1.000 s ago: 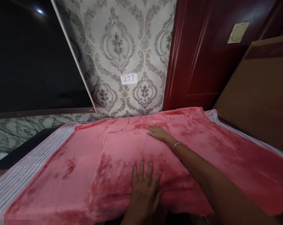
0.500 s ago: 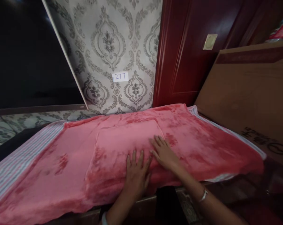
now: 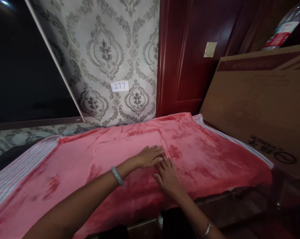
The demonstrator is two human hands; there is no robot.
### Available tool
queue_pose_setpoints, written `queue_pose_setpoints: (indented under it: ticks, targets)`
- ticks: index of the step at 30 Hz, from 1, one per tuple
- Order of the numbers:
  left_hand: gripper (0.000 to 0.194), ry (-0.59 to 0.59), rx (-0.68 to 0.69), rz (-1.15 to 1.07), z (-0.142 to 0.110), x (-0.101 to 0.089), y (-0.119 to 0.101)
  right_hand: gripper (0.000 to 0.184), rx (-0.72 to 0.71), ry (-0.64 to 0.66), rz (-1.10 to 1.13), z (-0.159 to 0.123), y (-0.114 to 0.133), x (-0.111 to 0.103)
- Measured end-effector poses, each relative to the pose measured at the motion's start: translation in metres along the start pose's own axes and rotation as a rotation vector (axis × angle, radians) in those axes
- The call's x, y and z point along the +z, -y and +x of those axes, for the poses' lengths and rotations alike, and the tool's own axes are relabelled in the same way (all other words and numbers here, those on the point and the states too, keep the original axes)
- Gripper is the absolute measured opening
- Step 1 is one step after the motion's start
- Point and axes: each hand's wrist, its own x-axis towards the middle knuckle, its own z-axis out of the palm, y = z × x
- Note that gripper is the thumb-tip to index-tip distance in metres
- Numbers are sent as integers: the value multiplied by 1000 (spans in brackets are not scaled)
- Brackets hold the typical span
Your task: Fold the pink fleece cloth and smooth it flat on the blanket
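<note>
Left to right, I log the room as follows: a glossy black panel (image 3: 23, 66) with a white edge strip, damask wallpaper (image 3: 102, 49) bearing a paper label (image 3: 119, 86) marked 277, a dark red wooden door (image 3: 184, 56), then a cardboard box (image 3: 254, 106) leaning at the right, with a plastic bottle (image 3: 281, 28) above it. Lower in view, a striped sheet (image 3: 23, 169) shows at the left margin, under a pink plush blanket (image 3: 204, 159). The blanket lies spread in front of the wall and door, its right edge drooping, with a crease near its centre. The left grip (image 3: 148, 156) is fully open, palm down on the blanket, holding nothing. The right grip (image 3: 168, 177) is also open and empty, fingers spread, just beside it.
</note>
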Motion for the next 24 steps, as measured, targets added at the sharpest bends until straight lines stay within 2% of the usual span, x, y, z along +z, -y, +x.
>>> queue_pose_setpoints:
  ticks: [2, 5, 7, 11, 15, 18, 24]
  targets:
    - [56, 11, 11, 48, 27, 2, 24, 55, -10, 27, -1, 0, -1, 2]
    - [60, -75, 35, 152, 59, 3, 59, 58, -11, 33, 7, -1, -4, 8]
    - [63, -112, -17, 167, 74, 0, 77, 59, -8, 27, 26, -3, -5, 12]
    - [69, -144, -148, 44, 95, -3, 101, 64, 1, 39, 62, -9, -6, 17]
    - [69, -258, -102, -19, 103, 8, 114, 75, -36, -13, 61, -13, -8, 22]
    - [70, -294, -104, -18, 103, 17, 118, 82, -51, -63, 54, -14, -9, 24]
    - [68, -269, -113, -2, 101, 15, 110, 71, -42, -84, 37, -13, -9, 25]
